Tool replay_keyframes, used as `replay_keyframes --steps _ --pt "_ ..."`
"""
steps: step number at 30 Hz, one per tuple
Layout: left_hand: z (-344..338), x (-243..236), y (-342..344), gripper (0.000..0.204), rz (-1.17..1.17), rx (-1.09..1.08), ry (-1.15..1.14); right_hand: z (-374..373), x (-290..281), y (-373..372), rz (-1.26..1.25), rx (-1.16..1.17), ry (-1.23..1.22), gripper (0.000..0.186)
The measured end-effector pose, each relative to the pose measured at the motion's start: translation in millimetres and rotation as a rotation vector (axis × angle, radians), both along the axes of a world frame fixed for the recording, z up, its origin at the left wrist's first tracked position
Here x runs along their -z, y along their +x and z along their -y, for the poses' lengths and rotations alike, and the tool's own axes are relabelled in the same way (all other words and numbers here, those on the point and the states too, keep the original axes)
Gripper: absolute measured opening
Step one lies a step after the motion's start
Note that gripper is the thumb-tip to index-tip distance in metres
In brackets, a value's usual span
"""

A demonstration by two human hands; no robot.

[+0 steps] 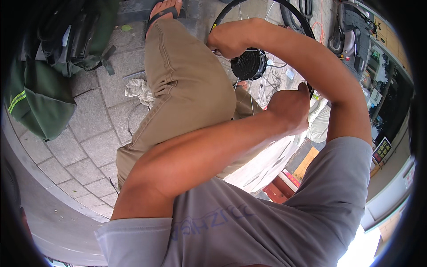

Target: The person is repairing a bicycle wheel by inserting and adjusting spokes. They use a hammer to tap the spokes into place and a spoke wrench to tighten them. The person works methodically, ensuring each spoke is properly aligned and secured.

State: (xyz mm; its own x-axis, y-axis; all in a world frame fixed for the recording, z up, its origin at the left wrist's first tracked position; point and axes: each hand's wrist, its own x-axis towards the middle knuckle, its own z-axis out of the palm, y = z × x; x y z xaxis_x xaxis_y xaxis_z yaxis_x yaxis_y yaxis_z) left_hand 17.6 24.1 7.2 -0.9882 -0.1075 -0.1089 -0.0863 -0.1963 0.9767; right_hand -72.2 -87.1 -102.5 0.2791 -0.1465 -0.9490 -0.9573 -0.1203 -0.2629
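A spoked wheel [307, 22] with a black rim stands tilted between my legs, a round black hub [247, 64] at its middle. My right hand [231, 38] reaches across to the rim's left side, fingers curled closed there. On the rim's lower right, my left hand [291, 109] is closed in a fist with the thumb up along the edge. My forearms stretch in opposite directions across the wheel. The fingertips of both hands are mostly hidden, and the wheel's lower part is covered by my left hand and leg.
Dark green bags [42, 102] with black straps lie at the left on grey paving. A crumpled whitish cloth [140, 91] is beside my trouser leg [187, 84]. Black tyres or tubes [291, 18] and a scooter-like vehicle [349, 40] stand at the far right. A red box [280, 189] sits nearer.
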Motion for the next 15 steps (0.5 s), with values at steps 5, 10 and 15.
replay_keyframes --steps 5,10,15 --pt "3.3 -1.6 -1.5 0.049 -0.026 0.033 0.009 -7.9 2.5 -26.5 -0.016 0.003 -0.468 0.039" --pt "6.5 -4.4 2.0 0.048 -0.031 0.046 0.019 -3.5 -0.5 -20.9 0.043 0.023 -0.537 0.055" --pt "5.5 -2.3 0.7 0.048 -0.042 0.017 0.034 9.4 -11.4 -6.5 0.073 0.012 -0.453 0.031"
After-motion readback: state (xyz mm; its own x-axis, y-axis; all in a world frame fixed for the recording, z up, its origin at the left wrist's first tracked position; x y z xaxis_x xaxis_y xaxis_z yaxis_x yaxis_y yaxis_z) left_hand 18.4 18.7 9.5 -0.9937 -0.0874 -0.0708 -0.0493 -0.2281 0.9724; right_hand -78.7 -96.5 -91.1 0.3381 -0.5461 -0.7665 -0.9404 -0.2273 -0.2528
